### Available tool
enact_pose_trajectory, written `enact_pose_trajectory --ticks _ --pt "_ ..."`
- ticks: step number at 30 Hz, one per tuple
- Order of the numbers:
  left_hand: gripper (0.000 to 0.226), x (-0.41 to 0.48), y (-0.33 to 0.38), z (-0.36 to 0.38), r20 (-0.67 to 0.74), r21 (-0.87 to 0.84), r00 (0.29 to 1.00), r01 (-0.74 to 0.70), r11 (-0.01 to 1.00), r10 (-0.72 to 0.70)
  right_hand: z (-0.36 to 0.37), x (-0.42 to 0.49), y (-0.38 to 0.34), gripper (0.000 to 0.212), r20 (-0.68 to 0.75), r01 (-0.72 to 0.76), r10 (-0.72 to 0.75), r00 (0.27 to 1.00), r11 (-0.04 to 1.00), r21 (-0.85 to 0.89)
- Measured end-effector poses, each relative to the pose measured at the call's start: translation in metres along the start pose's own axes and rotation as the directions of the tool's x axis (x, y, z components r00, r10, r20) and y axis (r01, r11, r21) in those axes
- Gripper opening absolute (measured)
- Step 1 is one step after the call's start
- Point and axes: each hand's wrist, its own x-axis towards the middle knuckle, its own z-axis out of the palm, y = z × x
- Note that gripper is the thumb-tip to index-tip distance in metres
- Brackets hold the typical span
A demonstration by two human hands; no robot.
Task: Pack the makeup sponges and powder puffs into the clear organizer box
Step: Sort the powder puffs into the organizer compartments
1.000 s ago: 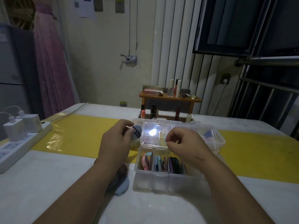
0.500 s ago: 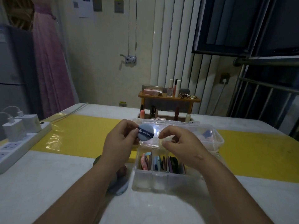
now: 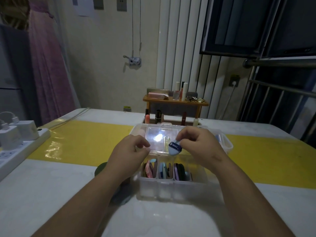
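Observation:
A clear organizer box [image 3: 171, 189] stands on the table with its lid [image 3: 159, 141] tipped open behind it. Its front compartments hold several puffs standing on edge: pink, blue and dark ones [image 3: 165, 170]. My right hand [image 3: 198, 147] pinches a small light-blue powder puff [image 3: 174, 148] with a dark-blue strap, just above the box's back edge. My left hand [image 3: 128, 154] hovers left of the box with fingers loosely curled, holding nothing. More puffs [image 3: 102, 170] lie partly hidden under my left forearm.
A white power strip with chargers [image 3: 18, 139] sits at the table's left edge. A yellow runner [image 3: 85, 139] crosses the table. Behind the box are lipsticks [image 3: 158, 116] and a small wooden shelf [image 3: 176, 101] with cosmetics.
The light-blue puff passed from my left hand to my right hand and moved right, over the box. My left hand let go and now holds nothing.

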Motion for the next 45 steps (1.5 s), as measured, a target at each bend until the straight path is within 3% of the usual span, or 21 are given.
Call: enact_pose_trajectory --ticks 6,11,18,28,45 --pt "0.011 0.002 -0.004 0.004 0.079 0.025 0.997 0.026 0.999 -0.027 -0.015 0.000 0.004 0.017 -0.015 -0.054 0.053 0.998 0.997 -0.061" --pt "0.010 0.001 -0.003 0.004 0.087 0.035 0.995 0.042 0.999 -0.045 -0.023 0.001 0.008 0.018 0.118 -0.166 0.198 0.973 0.956 -0.241" --pt "0.011 0.001 -0.004 0.005 0.086 0.028 0.995 0.046 0.999 -0.049 -0.022 -0.003 0.004 0.021 0.210 -0.177 0.268 0.940 0.912 -0.371" --pt "0.010 0.001 -0.003 0.004 0.097 0.033 0.994 0.045 0.998 -0.048 -0.018 -0.005 0.001 0.017 0.236 -0.141 0.305 0.923 0.836 -0.530" --pt "0.013 0.003 -0.008 -0.001 0.053 -0.081 0.993 0.112 0.990 -0.108 -0.024 -0.006 0.000 0.013 0.283 -0.175 0.372 0.884 0.826 -0.536"
